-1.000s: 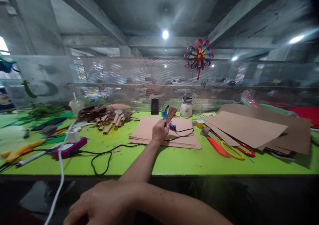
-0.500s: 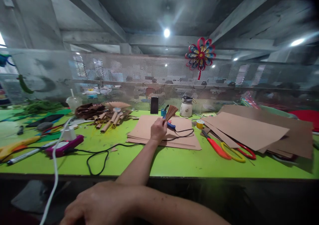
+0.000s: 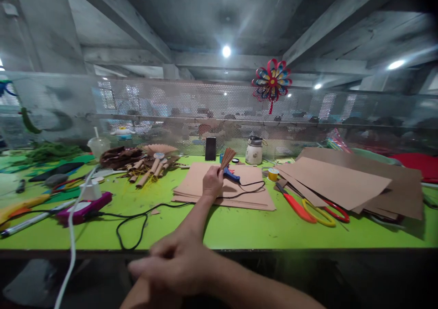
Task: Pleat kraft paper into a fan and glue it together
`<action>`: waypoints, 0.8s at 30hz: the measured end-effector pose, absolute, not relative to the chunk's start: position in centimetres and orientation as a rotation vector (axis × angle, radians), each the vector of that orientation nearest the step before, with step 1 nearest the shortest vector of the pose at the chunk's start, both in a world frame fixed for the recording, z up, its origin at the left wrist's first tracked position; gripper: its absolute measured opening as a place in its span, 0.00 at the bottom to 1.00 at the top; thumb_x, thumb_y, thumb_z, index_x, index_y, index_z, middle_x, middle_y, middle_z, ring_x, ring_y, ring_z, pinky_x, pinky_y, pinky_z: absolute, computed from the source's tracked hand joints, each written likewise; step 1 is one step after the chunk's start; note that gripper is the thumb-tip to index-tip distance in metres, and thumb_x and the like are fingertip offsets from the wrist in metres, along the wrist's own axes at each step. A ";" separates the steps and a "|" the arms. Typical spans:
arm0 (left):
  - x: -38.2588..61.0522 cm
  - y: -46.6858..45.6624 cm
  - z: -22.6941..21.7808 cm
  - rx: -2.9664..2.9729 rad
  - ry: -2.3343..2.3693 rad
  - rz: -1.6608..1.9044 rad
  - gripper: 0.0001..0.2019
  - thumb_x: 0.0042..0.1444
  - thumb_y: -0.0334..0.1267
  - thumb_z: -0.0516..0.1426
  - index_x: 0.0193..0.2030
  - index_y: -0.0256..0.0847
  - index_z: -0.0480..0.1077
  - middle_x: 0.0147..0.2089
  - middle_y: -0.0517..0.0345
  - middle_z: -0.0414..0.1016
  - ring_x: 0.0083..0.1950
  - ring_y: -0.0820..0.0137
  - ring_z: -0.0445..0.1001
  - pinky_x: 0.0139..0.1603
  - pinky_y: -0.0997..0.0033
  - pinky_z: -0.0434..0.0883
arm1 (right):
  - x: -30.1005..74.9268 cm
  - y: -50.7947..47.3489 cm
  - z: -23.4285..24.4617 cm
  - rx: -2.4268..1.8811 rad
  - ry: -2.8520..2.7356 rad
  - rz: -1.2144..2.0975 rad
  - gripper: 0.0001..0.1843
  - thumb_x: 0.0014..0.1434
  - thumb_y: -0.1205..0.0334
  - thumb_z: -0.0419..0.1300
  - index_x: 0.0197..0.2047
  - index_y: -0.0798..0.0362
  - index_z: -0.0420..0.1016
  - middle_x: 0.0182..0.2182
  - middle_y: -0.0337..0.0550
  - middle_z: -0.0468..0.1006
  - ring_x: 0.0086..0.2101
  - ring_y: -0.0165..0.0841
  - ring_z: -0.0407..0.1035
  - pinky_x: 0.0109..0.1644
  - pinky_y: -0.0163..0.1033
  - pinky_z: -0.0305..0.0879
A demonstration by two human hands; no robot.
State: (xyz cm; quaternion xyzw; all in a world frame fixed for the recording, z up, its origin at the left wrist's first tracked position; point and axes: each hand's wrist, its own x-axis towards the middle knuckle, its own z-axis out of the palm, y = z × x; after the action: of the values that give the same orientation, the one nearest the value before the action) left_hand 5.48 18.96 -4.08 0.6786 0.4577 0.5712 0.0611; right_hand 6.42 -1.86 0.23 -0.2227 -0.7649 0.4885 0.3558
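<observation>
My left hand (image 3: 212, 181) reaches over a stack of brown paper sheets (image 3: 195, 174) and is closed round the lower end of a pleated brown paper fan (image 3: 228, 157), whose folds spread upward. Just right of that hand, a blue glue gun (image 3: 232, 176) with a black cord lies on the sheets. My right hand (image 3: 181, 261) crosses over my left forearm (image 3: 196, 222), its fingers curled round it and partly blurred.
Rolled brown paper sticks (image 3: 150, 174) and a power strip (image 3: 85, 208) with cables lie to the left. On the right are scissors (image 3: 320, 212), an orange-handled tool (image 3: 299, 208), a yellow spool (image 3: 273, 174) and large brown sheets (image 3: 342, 181). A phone (image 3: 210, 148) and bottle (image 3: 253, 151) stand behind.
My right hand has moved up and to the right along my left forearm. My left hand keeps hold of the fan; the view has shifted slightly.
</observation>
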 end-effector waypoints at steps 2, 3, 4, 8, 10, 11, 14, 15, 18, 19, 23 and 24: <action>4.7 19.5 -4.1 1.888 1.401 1.754 0.04 0.53 0.37 0.55 0.32 0.41 0.69 0.32 0.53 0.73 0.36 0.64 0.71 0.38 0.65 0.67 | 10.1 0.5 0.7 -0.572 -1.791 1.120 0.22 0.53 0.53 0.59 0.14 0.55 0.62 0.12 0.33 0.60 0.17 0.22 0.53 0.20 0.31 0.51; 4.3 19.7 -4.1 1.802 1.395 1.759 0.04 0.53 0.37 0.54 0.31 0.41 0.68 0.32 0.53 0.73 0.36 0.64 0.72 0.37 0.65 0.67 | 12.1 2.1 1.1 -0.587 -1.683 1.033 0.21 0.54 0.53 0.58 0.15 0.55 0.65 0.14 0.35 0.63 0.18 0.24 0.55 0.22 0.31 0.53; 4.1 19.8 -4.1 1.719 1.375 1.755 0.05 0.53 0.38 0.54 0.30 0.41 0.68 0.31 0.53 0.74 0.36 0.64 0.72 0.36 0.66 0.68 | 14.2 3.9 1.4 -0.626 -1.606 0.932 0.21 0.54 0.52 0.58 0.16 0.56 0.66 0.14 0.36 0.64 0.18 0.24 0.55 0.23 0.32 0.55; 4.3 19.7 -3.4 1.480 1.130 1.629 0.08 0.55 0.41 0.52 0.32 0.39 0.66 0.32 0.52 0.75 0.33 0.67 0.74 0.31 0.68 0.70 | 20.7 11.4 1.5 -0.820 -1.402 0.677 0.20 0.55 0.51 0.57 0.18 0.56 0.67 0.16 0.37 0.65 0.20 0.25 0.56 0.25 0.33 0.55; 4.8 19.3 -2.8 1.424 0.947 1.498 0.09 0.56 0.41 0.52 0.33 0.37 0.66 0.32 0.51 0.75 0.32 0.69 0.75 0.32 0.68 0.71 | 22.3 13.7 0.7 -0.844 -1.418 0.675 0.19 0.55 0.50 0.56 0.24 0.58 0.71 0.18 0.38 0.67 0.21 0.26 0.58 0.25 0.33 0.56; 4.9 19.1 -2.6 1.409 0.859 1.415 0.09 0.55 0.41 0.53 0.33 0.37 0.67 0.31 0.51 0.75 0.31 0.69 0.75 0.32 0.68 0.72 | 22.7 14.5 0.1 -0.849 -1.440 0.680 0.19 0.55 0.49 0.56 0.27 0.58 0.73 0.20 0.39 0.68 0.22 0.27 0.59 0.25 0.33 0.57; 5.2 18.5 -2.1 1.356 0.654 1.220 0.08 0.54 0.41 0.56 0.32 0.37 0.69 0.28 0.54 0.73 0.29 0.72 0.72 0.31 0.71 0.71 | 22.9 15.3 -1.2 -0.837 -1.537 0.711 0.19 0.55 0.49 0.57 0.35 0.59 0.76 0.25 0.41 0.73 0.26 0.28 0.64 0.27 0.32 0.60; 5.2 18.3 -2.1 1.338 0.602 1.166 0.08 0.54 0.41 0.56 0.33 0.38 0.70 0.28 0.55 0.72 0.29 0.72 0.72 0.31 0.71 0.71 | 22.9 15.3 -1.5 -0.828 -1.564 0.720 0.19 0.55 0.49 0.57 0.37 0.58 0.76 0.28 0.42 0.74 0.27 0.29 0.65 0.28 0.32 0.61; 5.5 17.5 -2.1 1.287 0.488 1.025 0.09 0.53 0.41 0.57 0.38 0.40 0.72 0.29 0.55 0.72 0.30 0.72 0.71 0.31 0.73 0.70 | 22.7 14.8 -1.8 -0.802 -1.611 0.741 0.20 0.56 0.49 0.57 0.41 0.57 0.76 0.35 0.44 0.75 0.32 0.29 0.66 0.31 0.31 0.62; 5.6 17.2 -2.2 1.273 0.461 0.984 0.09 0.53 0.41 0.57 0.39 0.40 0.73 0.29 0.56 0.72 0.30 0.72 0.70 0.31 0.73 0.69 | 22.7 14.6 -1.8 -0.793 -1.618 0.748 0.20 0.56 0.49 0.56 0.42 0.57 0.76 0.36 0.44 0.75 0.32 0.29 0.66 0.31 0.31 0.62; 6.2 16.1 -2.1 1.239 0.385 0.850 0.07 0.52 0.39 0.58 0.35 0.39 0.73 0.27 0.56 0.69 0.27 0.74 0.67 0.28 0.75 0.66 | 22.4 14.0 -1.7 -0.766 -1.616 0.769 0.21 0.56 0.48 0.56 0.37 0.59 0.77 0.29 0.42 0.74 0.28 0.28 0.64 0.30 0.31 0.61; 6.3 15.9 -2.1 1.234 0.373 0.825 0.06 0.52 0.39 0.58 0.33 0.39 0.73 0.26 0.57 0.68 0.26 0.75 0.66 0.26 0.75 0.65 | 22.3 13.9 -1.7 -0.760 -1.610 0.774 0.21 0.56 0.48 0.57 0.35 0.60 0.77 0.27 0.42 0.73 0.27 0.27 0.63 0.29 0.32 0.61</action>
State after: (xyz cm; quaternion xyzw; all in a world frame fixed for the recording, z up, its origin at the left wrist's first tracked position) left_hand 6.33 15.87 -2.07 0.5585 0.1689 0.3735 0.7211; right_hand 22.32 13.87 -1.70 -0.3230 -0.6845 0.3291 0.5646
